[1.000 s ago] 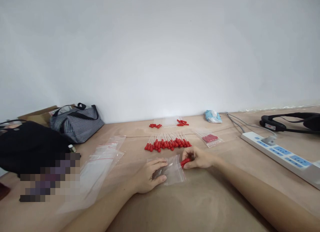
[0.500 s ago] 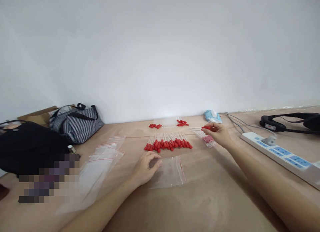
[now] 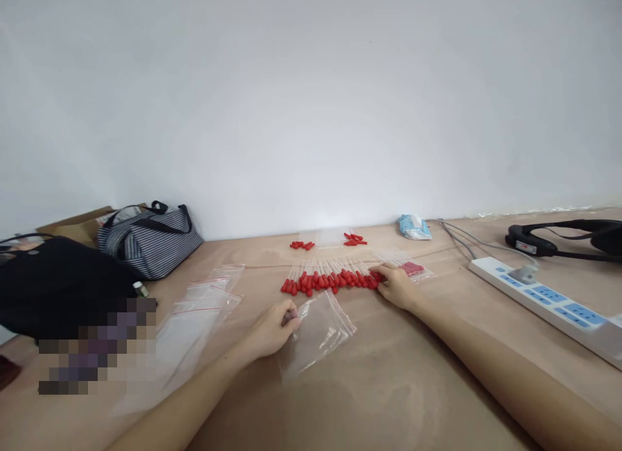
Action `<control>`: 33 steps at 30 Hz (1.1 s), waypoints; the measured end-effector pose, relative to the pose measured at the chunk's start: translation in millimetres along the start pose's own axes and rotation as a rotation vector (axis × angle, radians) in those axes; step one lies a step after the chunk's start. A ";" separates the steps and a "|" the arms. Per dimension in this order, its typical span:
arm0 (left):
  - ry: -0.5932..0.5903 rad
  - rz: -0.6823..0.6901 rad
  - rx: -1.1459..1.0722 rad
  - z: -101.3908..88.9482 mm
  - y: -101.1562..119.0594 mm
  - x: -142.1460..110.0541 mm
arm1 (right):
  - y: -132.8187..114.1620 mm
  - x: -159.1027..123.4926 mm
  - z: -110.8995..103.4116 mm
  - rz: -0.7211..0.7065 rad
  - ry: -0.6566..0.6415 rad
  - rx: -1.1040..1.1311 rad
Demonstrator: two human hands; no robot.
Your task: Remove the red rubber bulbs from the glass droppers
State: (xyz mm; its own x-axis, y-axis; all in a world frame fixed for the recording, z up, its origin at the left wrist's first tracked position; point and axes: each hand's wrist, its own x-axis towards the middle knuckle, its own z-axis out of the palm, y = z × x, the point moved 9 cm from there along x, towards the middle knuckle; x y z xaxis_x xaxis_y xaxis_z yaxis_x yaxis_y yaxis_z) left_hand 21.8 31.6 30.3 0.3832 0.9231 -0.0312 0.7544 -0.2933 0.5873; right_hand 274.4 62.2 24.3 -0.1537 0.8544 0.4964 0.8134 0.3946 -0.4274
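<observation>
My left hand has its fingers closed on the left edge of a clear zip-lock bag, which is partly lifted and tilted above the table. My right hand is at the right end of a row of glass droppers with red bulbs and thin clear stems pointing away from me. Its fingertips are closed around a red bulb there, partly hidden by the fingers. Just behind that hand lies a filled clear bag with red bulbs inside.
Further back lie more red-bulbed droppers on both sides of a clear bag. Flat zip-lock bags are spread at left, near a striped bag and a black bag. A power strip, black headset and blue-white packet stand at right.
My right hand has moved left and nearer, bringing a dropper from the filled bag to the row's right end. My left hand has gripped the flat bag and turned and lifted it.
</observation>
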 end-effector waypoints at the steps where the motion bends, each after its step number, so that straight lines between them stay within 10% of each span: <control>1: 0.014 0.012 -0.035 -4.1 0.4 -0.9 | -0.1 -0.2 2.2 0.010 -0.025 -0.009; 11: 0.528 -0.111 -0.340 -119.6 -75.8 -50.1 | 31.3 4.0 -21.4 0.280 0.044 -0.142; 18: 0.465 -0.385 0.163 -138.6 -138.2 -73.3 | 80.1 -17.4 -43.0 0.644 -0.015 -0.393; 24: 0.617 -0.409 0.666 -138.3 -102.0 -82.0 | 91.5 -22.3 -37.9 0.761 -0.019 -0.371; 28: 0.773 -0.031 0.695 -118.3 -50.8 -72.1 | 111.1 -30.4 -42.6 0.851 0.121 -0.139; 33: 0.601 0.413 0.546 -66.8 0.1 -44.4 | 131.6 -34.3 -48.6 0.837 0.336 0.292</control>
State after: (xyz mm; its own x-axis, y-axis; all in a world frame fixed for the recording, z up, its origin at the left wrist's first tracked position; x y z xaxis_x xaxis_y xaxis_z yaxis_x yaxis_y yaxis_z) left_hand -30.8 7.2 85.8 0.4523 0.6478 0.6130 0.8250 -0.5650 -0.0116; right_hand 414.0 68.4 -12.2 0.6225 0.7741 0.1150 0.4070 -0.1947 -0.8924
